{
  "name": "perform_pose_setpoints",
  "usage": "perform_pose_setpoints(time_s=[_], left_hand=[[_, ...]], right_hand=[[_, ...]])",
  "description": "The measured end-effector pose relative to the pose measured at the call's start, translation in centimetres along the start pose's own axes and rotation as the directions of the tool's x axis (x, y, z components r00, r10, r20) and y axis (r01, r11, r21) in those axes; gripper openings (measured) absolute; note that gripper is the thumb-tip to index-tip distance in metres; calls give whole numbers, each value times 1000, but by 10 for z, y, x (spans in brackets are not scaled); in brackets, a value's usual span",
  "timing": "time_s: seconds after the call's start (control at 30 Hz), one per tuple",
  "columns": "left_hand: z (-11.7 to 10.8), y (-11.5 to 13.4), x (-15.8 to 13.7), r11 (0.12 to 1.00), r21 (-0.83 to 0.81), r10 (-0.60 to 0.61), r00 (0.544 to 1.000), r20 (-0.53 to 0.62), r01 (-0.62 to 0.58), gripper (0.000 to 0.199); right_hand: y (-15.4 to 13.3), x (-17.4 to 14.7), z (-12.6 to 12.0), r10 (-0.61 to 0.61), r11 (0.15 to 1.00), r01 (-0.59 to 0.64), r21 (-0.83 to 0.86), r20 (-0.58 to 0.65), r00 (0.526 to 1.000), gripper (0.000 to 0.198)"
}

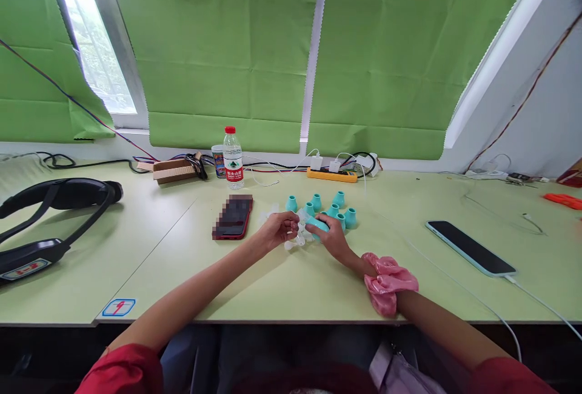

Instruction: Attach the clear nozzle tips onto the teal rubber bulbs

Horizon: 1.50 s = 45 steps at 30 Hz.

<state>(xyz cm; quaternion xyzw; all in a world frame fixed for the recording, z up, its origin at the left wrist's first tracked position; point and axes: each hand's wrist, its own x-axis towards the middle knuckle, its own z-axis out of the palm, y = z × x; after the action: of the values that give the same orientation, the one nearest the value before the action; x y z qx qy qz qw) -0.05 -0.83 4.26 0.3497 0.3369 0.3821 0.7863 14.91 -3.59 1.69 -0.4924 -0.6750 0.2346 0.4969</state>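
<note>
My right hand (335,240) is wrapped round a teal plastic piece (317,223), which lies tilted in its fingers above the table. Close by on the left, my left hand (276,230) has its thumb and fingertips pinched together. Whatever they hold, if anything, is too small to make out. Several translucent white plastic pieces (300,239) lie loosely under and between the hands. Behind my right hand stand several teal bottle-shaped plastic pieces (316,202) with narrow necks, some partly hidden by the fingers.
On the left lie a phone (233,217) and a black headset (54,194). At the back stand a water bottle (233,160), a can (219,162), a cardboard box (175,171) and an orange power strip (331,175). A charging phone (468,247) and its cable lie right.
</note>
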Motion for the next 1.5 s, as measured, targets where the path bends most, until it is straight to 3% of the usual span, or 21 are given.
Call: perform_pose_setpoints(time_s=[0.1,0.17,0.27,0.37,0.4,0.47,0.57,0.63,0.7,0.77,0.87,0.93,1.03,1.1,1.17,1.27,1.37,1.4,1.43,1.47,1.5], left_hand=[[0,1,-1,1000,6,22,996,83,-23,9],[-1,2,-2,999,12,47,987,154,-49,10],[-4,5,-2,991,59,102,970,220,-118,10],[-9,10,1,906,321,219,954,204,-276,9],[-12,12,3,815,476,282,943,176,-332,9],[-17,13,8,495,788,445,886,133,-367,9],[-25,11,16,-29,978,578,795,185,-207,13],[-30,9,20,-208,972,563,799,213,-113,17],[-32,8,21,-269,958,550,800,239,-102,20],[-30,8,18,-259,952,574,767,286,-160,24],[-19,6,7,-154,945,655,687,315,-287,33],[-10,2,-1,-106,917,649,672,357,-385,37],[1,-7,-11,-101,895,582,703,408,-436,37],[4,-10,-13,-33,899,572,730,375,-436,40],[4,-11,-13,81,889,546,767,339,-450,44],[2,-9,-9,308,826,413,849,331,-472,44],[0,-6,-4,538,743,297,915,274,-397,44],[-1,-6,-2,557,739,318,919,232,-379,44],[-2,-5,-2,522,764,376,907,192,-378,45],[-2,-6,-1,425,818,458,871,177,-389,46],[-3,-6,0,269,879,543,816,199,-393,45]], right_hand=[[-4,1,1,218,926,-235,294,92,972,24],[-6,1,1,271,842,-323,432,179,946,24],[-7,3,-1,254,743,-370,558,276,927,26],[-5,5,-4,256,774,-333,539,214,943,26],[-4,5,-4,255,810,-310,499,176,951,26],[-2,4,-4,221,887,-246,390,109,969,27],[1,4,-2,104,968,-117,222,70,992,27],[2,3,-2,37,991,-48,128,84,996,27],[2,3,-2,-7,999,3,42,107,994,26],[1,1,-2,-42,999,45,-27,124,991,25],[-5,-5,0,-83,992,97,-78,158,984,23],[-9,-9,2,-127,987,145,-69,211,969,20],[-14,-14,5,-180,982,188,4,303,936,19],[-16,-16,5,-182,983,184,27,340,923,19],[-17,-17,4,-190,980,196,19,360,914,19],[-20,-19,0,-242,963,268,-12,388,889,21],[-21,-20,-5,-306,926,368,-86,399,864,21],[-20,-20,-6,-326,913,392,-114,373,869,21],[-19,-20,-7,-344,904,405,-139,326,880,20],[-17,-19,-8,-355,901,404,-161,264,897,20],[-15,-17,-9,-357,904,390,-176,194,914,20]])
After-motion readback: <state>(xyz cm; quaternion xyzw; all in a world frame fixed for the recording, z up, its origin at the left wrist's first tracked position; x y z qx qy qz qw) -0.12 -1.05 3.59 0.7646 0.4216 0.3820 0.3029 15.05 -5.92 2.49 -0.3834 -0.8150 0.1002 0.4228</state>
